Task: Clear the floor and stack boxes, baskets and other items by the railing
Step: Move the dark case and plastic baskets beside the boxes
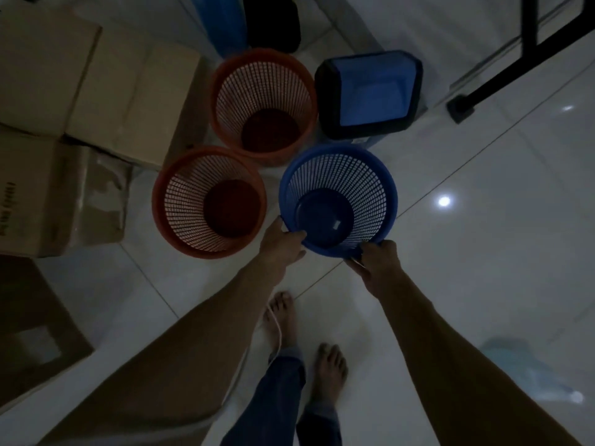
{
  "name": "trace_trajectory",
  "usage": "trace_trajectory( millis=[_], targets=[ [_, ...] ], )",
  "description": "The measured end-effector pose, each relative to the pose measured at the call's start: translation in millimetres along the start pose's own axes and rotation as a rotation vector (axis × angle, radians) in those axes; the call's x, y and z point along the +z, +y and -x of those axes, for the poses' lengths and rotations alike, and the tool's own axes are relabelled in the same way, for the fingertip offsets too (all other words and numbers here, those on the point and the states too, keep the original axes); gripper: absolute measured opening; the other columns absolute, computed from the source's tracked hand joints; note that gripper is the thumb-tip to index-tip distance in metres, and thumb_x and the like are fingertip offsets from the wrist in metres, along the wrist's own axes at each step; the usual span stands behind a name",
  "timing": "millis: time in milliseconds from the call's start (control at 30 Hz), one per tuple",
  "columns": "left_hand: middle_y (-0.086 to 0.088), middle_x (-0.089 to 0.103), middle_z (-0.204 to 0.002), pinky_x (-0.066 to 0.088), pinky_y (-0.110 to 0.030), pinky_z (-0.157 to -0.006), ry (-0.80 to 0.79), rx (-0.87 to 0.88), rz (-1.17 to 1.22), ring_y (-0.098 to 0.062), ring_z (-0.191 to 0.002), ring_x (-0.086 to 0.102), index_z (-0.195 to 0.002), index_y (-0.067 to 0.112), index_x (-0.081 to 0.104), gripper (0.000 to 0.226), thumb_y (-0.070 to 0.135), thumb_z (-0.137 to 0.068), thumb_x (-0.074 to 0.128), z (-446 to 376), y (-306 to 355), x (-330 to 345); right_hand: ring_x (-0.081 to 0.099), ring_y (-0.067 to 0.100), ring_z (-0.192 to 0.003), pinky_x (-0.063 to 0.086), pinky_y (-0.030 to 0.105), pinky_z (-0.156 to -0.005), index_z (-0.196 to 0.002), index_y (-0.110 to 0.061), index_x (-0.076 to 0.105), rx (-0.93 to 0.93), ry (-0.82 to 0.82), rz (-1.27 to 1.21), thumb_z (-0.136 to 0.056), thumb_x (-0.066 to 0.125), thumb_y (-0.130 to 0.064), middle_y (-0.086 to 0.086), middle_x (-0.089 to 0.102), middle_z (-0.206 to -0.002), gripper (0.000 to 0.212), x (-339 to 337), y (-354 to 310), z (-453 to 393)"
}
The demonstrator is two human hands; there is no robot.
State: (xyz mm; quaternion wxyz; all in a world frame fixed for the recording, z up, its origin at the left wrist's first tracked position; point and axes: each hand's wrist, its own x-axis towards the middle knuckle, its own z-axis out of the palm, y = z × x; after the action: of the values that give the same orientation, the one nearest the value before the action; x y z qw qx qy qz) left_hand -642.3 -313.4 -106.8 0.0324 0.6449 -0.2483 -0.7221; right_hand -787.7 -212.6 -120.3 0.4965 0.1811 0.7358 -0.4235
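Running off the left edge: cardboard boxes (42,78), print illegible. Hiding under the blue basket (338,201) rim: fingertips of both hands. Railing (531,49) cropped top-right.

You've got the blue mesh basket (338,201) upright, open end up, near rim gripped by both hands; two orange mesh baskets (209,201) (262,104) stand upright just left and behind it, seemingly touching each other; cardboard boxes (80,91) sit stacked at left; black railing (528,49) stands upper right.
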Motion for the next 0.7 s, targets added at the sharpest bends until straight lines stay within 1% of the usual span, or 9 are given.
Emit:
trace_trajectory(
  millis=[100, 233, 300, 367, 400, 500, 567, 633, 700],
  targets=[
    [-0.007, 0.039, -0.155, 0.050, -0.035, -0.097, -0.018, -0.052, -0.074, -0.026, -0.135, 0.046, -0.158, 0.025, 0.018, 0.077, 0.015, -0.097, 0.064, -17, 4, -6, 0.066, 0.031, -0.107, 0.061, 0.034, -0.065, -0.122, 0.000, 0.052, 0.076, 0.005, 0.014, -0.090, 0.047, 0.012, 0.019, 0.062, -0.122, 0.034, 19, 4, -22],
    [-0.007, 0.040, -0.153, 0.052, -0.033, -0.097, 0.030, -0.063, -0.169, -0.021, -0.129, 0.050, -0.157, 0.022, 0.024, 0.076, 0.025, -0.095, 0.068, -23, 13, -15, 0.062, 0.027, -0.110, 0.058, 0.034, -0.065, -0.132, -0.006, 0.050, 0.173, 0.033, 0.149, -0.091, 0.057, 0.002, 0.017, 0.060, -0.129, 0.042, 23, 3, -32],
    [-0.006, 0.040, -0.153, 0.053, -0.035, -0.099, 0.058, -0.060, -0.216, -0.021, -0.126, 0.051, -0.157, 0.020, 0.025, 0.077, 0.027, -0.094, 0.069, -16, 18, -17, 0.061, 0.024, -0.098, 0.059, 0.037, -0.070, -0.129, -0.004, 0.051, 0.169, 0.026, 0.274, -0.092, 0.062, -0.005, 0.016, 0.062, -0.120, 0.039, 20, -7, -20],
    [-0.007, 0.042, -0.150, 0.053, -0.038, -0.099, 0.074, -0.057, -0.263, -0.022, -0.124, 0.052, -0.156, 0.018, 0.029, 0.074, 0.028, -0.094, 0.069, -2, 22, -15, 0.057, 0.019, -0.082, 0.059, 0.043, -0.085, -0.122, -0.004, 0.049, 0.133, 0.030, 0.408, -0.094, 0.062, -0.011, 0.011, 0.060, -0.099, 0.032, 13, -18, -4],
    [-0.009, 0.044, -0.149, 0.053, -0.039, -0.099, 0.076, -0.053, -0.288, -0.023, -0.124, 0.052, -0.154, 0.017, 0.033, 0.071, 0.028, -0.094, 0.069, 8, 25, -13, 0.056, 0.018, -0.079, 0.057, 0.044, -0.090, -0.121, -0.006, 0.046, 0.112, 0.027, 0.464, -0.093, 0.063, -0.015, 0.008, 0.058, -0.096, 0.033, 9, -23, 6],
    [-0.012, 0.054, -0.137, 0.054, -0.042, -0.099, 0.057, -0.024, -0.396, -0.024, -0.116, 0.057, -0.135, 0.015, 0.051, 0.047, 0.026, -0.093, 0.069, 39, 32, -6, 0.062, 0.028, -0.102, 0.056, 0.041, -0.088, -0.133, -0.009, 0.044, 0.011, 0.012, 0.614, -0.091, 0.065, -0.029, 0.012, 0.060, -0.118, 0.051, -5, -41, 41],
    [-0.011, 0.058, -0.132, 0.055, -0.042, -0.098, 0.020, -0.012, -0.464, -0.025, -0.115, 0.060, -0.134, 0.012, 0.054, 0.045, 0.027, -0.093, 0.069, 65, 36, -2, 0.059, 0.030, -0.116, 0.050, 0.033, -0.084, -0.138, -0.010, 0.045, -0.088, -0.015, 0.733, -0.095, 0.061, -0.033, 0.010, 0.058, -0.129, 0.051, -18, -53, 71],
    [-0.009, 0.061, -0.129, 0.055, -0.042, -0.097, -0.014, 0.001, -0.539, -0.024, -0.112, 0.063, -0.134, 0.012, 0.056, 0.046, 0.029, -0.093, 0.069, 96, 38, 3, 0.054, 0.029, -0.124, 0.040, 0.026, -0.085, -0.141, -0.009, 0.045, -0.183, -0.034, 0.831, -0.099, 0.055, -0.034, 0.011, 0.054, -0.138, 0.049, -34, -62, 105],
    [-0.007, 0.063, -0.123, 0.055, -0.043, -0.098, -0.041, 0.030, -0.591, -0.025, -0.110, 0.064, -0.134, 0.013, 0.057, 0.044, 0.029, -0.094, 0.068, 134, 39, 9, 0.054, 0.027, -0.123, 0.037, 0.023, -0.084, -0.141, -0.008, 0.045, -0.261, -0.051, 0.872, -0.101, 0.054, -0.033, 0.012, 0.054, -0.140, 0.048, -53, -68, 142]
  ],
)
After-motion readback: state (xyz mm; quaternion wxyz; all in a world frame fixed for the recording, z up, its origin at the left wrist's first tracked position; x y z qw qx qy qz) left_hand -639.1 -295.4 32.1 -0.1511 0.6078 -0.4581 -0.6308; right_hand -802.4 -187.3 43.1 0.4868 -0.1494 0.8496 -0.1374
